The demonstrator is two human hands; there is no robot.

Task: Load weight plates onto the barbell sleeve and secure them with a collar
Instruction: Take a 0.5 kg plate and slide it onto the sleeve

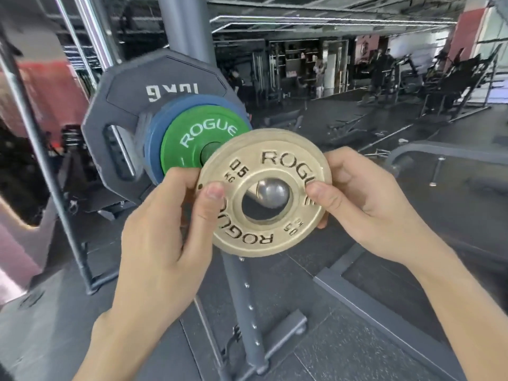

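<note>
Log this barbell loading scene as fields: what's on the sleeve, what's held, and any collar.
On sleeve: black 10 kg plate, blue plate, green plate, innermost first
Held: tan 0.5 kg plate, gripped at opposite edges by left hand and right hand
Alignment: sleeve end shows through the plate's hole
Collar: none in view

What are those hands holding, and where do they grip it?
A small pale 0.5 kg weight plate. The left hand pinches its left edge and the right hand its right edge, thumbs on the front face.

Gym: loaded barbell [270,191], machines [453,86].
</note>
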